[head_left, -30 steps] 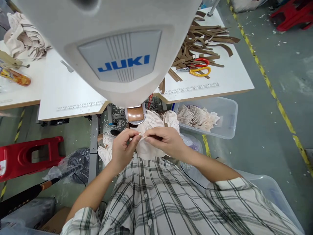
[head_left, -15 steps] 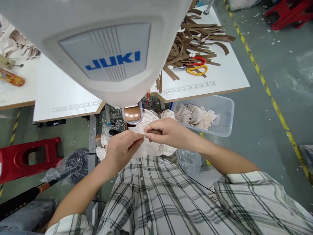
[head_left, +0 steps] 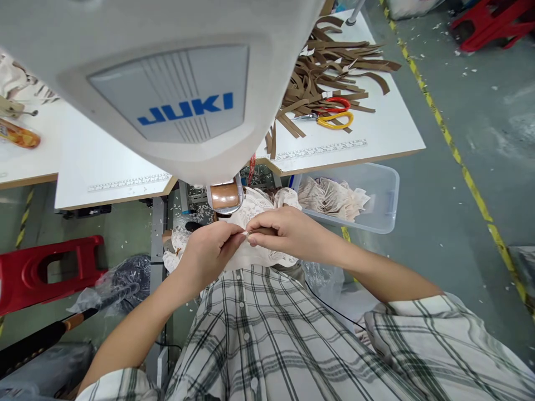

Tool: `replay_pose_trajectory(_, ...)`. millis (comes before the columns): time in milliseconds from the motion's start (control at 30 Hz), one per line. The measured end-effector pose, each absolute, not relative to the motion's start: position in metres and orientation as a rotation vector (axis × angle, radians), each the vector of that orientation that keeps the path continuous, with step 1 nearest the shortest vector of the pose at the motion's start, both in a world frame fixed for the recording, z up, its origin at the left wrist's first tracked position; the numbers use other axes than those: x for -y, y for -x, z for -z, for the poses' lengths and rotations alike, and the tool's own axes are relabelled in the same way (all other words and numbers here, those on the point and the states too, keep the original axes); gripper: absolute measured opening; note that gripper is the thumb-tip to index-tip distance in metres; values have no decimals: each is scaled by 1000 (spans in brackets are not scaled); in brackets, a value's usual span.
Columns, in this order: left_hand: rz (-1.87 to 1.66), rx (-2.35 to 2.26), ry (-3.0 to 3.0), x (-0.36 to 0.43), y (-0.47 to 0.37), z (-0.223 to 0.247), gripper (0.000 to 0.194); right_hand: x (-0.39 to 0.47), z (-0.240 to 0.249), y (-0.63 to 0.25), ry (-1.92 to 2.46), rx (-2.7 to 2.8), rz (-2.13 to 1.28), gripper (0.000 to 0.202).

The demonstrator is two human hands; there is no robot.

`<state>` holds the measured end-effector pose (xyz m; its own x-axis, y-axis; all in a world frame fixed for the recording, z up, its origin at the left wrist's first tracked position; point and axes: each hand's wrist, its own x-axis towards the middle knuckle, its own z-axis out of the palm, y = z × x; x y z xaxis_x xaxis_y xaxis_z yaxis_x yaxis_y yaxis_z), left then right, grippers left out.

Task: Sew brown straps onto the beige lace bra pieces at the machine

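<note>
My left hand (head_left: 211, 250) and my right hand (head_left: 288, 234) meet fingertip to fingertip over the lap. A short stretch of brown strip (head_left: 264, 231) shows between the thumb and fingers of my right hand, which is closed on it. Thumb against forefinger, my left hand pinches a small white piece (head_left: 245, 236) at the strip's end; its kind is too small to make out. White lace fabric (head_left: 251, 257) lies under both hands, by the sewing machine's metal-rimmed arm end (head_left: 225, 196). Above hangs the white JUKI machine head (head_left: 167, 111).
Many brown strips (head_left: 317, 78) lie on the white table (head_left: 388, 122) at right, with red-and-yellow-handled scissors (head_left: 334, 118) on them. A clear bin (head_left: 388, 195) below holds pale fabric pieces. Red stools (head_left: 87, 248) stand on the floor.
My hands stay together with only a slight shift; the left fingers have closed in nearer to the right fingertips. The view has tilted a little.
</note>
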<state>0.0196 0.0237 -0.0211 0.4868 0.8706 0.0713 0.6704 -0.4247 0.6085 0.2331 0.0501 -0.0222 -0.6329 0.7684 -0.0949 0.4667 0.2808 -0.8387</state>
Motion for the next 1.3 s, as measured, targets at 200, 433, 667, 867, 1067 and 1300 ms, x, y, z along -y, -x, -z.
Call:
replay_pose_trajectory(200,-551,-1368,-2276,-22,-25,20,26,-51,19,-227,1075,2284,-807,15)
replay_pose_trajectory(433,-811,-1472,-2607,-41,2,28,19,-111,-2,-206,1079,2395,-967,22)
replay_pose_trajectory(667,-851,-1036,-3065,-64,26,38,37,-119,-18,-196,1155,2494,-936,34)
replay_pose_trajectory(867,-613,-1286,-3070,-53,10,26,31,-102,0,-203,1145,2416,-720,14)
replay_pose_trajectory(1067,-501,-1453,-2924,-49,8,19,28,-77,42,-203,1043,2105,-143,16)
replay_pose_trajectory(1300,-346,-1030,-3184,-76,32,16,32,-58,63,-193,1144,1842,-717,29)
